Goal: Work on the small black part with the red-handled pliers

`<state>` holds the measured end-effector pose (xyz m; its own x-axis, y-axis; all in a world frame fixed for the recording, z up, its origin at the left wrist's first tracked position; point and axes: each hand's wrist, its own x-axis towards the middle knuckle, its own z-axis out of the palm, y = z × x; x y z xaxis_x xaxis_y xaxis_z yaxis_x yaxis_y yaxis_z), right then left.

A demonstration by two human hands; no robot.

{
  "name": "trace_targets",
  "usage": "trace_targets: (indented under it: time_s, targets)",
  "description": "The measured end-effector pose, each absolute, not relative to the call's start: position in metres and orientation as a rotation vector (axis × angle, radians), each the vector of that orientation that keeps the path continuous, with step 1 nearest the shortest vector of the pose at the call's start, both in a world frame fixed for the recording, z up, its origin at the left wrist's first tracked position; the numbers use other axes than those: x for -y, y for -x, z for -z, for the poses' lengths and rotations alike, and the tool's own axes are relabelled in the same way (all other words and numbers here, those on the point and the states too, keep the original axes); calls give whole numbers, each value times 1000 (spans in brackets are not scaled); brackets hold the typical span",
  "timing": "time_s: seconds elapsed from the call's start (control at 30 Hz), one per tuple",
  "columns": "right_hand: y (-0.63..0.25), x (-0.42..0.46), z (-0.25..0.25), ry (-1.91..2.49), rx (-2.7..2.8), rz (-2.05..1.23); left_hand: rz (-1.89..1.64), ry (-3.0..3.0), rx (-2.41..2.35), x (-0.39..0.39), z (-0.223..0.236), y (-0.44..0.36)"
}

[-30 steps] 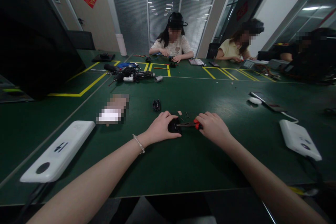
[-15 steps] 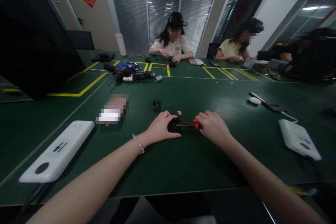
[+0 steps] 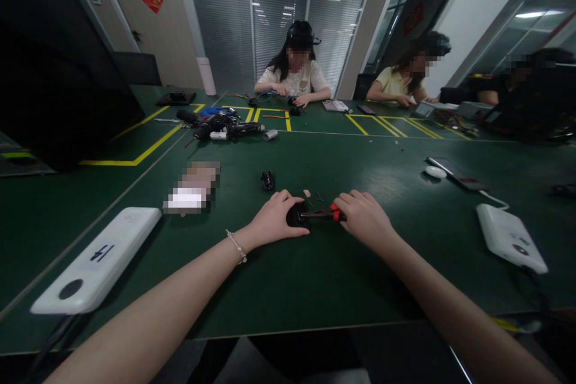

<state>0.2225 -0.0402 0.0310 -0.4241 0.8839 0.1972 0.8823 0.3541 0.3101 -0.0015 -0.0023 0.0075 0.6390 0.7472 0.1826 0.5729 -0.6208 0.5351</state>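
Observation:
Thumb and fingers of my left hand [image 3: 284, 215] curl around a small black plastic part [image 3: 297, 216] and hold it against the green table. My right hand [image 3: 365, 214] is closed on red-handled needle-nose pliers [image 3: 317, 213], whose jaws reach left onto the black part. What the jaw tips grip is too small to make out. A small pale piece [image 3: 306, 193] and thin pin-like bits [image 3: 320, 196] lie just beyond the hands. Farther off to the left stands another black part [image 3: 267, 180].
A white power bank [image 3: 99, 261] lies at left, another white device [image 3: 512, 239] at right, near a cabled phone [image 3: 454, 174]. Tools and cables, among them a black drill-like tool [image 3: 204, 129], are piled at back left. A large dark screen [image 3: 58, 66] fills the left. Several people sit opposite.
Almost nothing differs. Both hands, the pliers and the black part keep their places; the whole view has shifted very slightly.

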Motion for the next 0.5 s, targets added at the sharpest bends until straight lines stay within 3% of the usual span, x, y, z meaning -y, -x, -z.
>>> trace_targets:
  time_s: [0.5]
  targets:
    - [-223, 40, -30, -1693, -2582, -555, -558, -2452, -1037, 2, -6, 1]
